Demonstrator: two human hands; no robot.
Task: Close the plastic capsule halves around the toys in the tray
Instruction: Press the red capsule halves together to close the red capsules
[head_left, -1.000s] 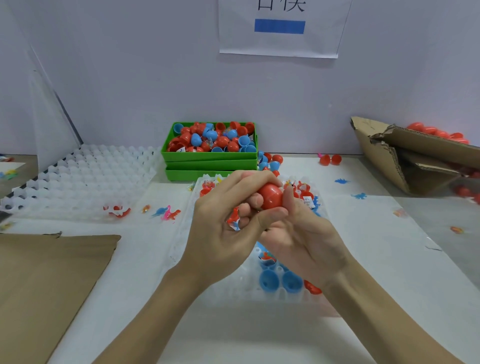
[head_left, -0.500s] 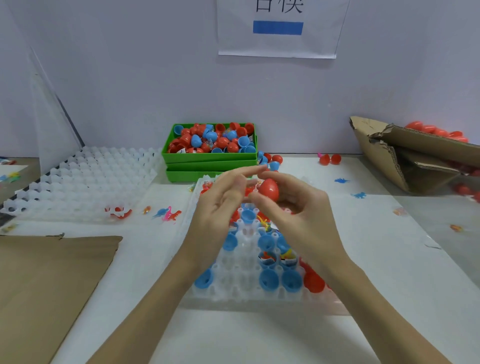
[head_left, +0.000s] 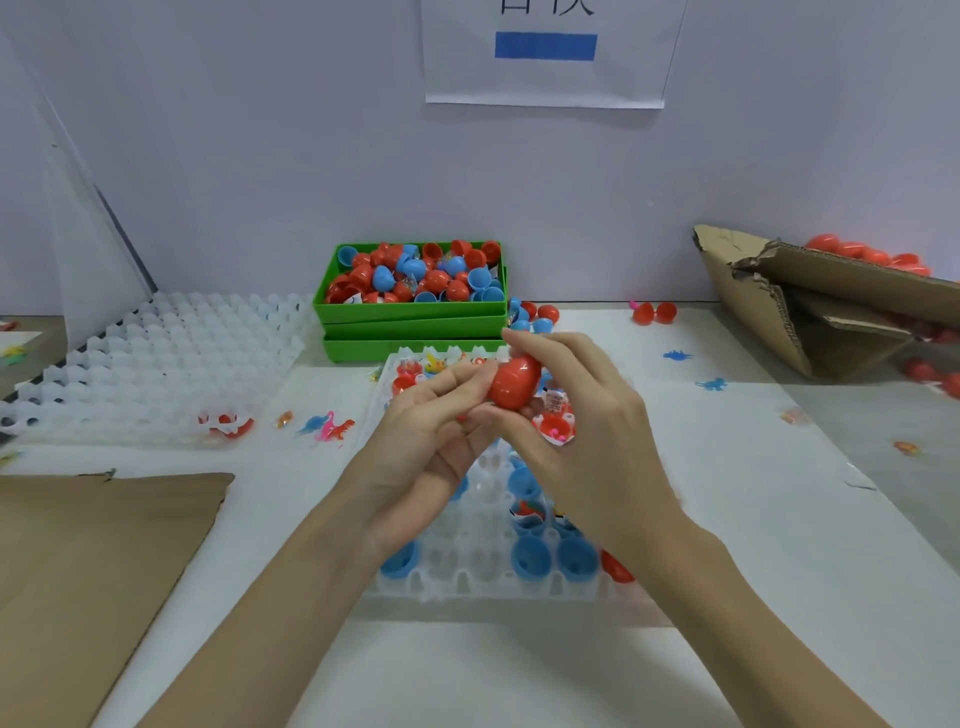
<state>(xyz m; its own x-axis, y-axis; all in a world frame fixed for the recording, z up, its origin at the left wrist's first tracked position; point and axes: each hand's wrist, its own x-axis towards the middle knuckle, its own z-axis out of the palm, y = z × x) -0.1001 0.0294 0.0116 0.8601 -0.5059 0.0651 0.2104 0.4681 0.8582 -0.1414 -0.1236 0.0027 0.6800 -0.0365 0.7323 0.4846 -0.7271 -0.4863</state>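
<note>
Across the white table (head_left: 727, 519), largest first: a flattened cardboard sheet (head_left: 93, 571) at the near left, a torn cardboard box (head_left: 789, 312) at the far right with red shells behind it, an empty white cell tray (head_left: 156, 358) at the left, and a green bin (head_left: 410, 312) heaped with red and blue halves against the wall

Closer in, the working tray (head_left: 467, 582), partly hidden under both forearms, with blue capsule halves (head_left: 530, 558) seated in the near cells and red, toy-filled ones further back

Above that tray, raised clear of it: the left hand (head_left: 431, 447), fingers curled, fingertips pressed to the lower left side of a red capsule (head_left: 514, 382); the right hand (head_left: 587, 415), fingers curled over its top and far side. Held between both, tilted, seam not visible, so closed or not cannot be told

Likely light, thin-walled and stiff, glossy enough to slip under a sideways squeeze. Best gripped at the two domed ends and pushed straight along the long axis, kept off the seam, where pinched fingers or a trapped toy limb would block the snap. Probably springs back if pressed crooked

Smallest: loose toy dinosaurs (head_left: 332, 426) scattered beside the trays
</note>
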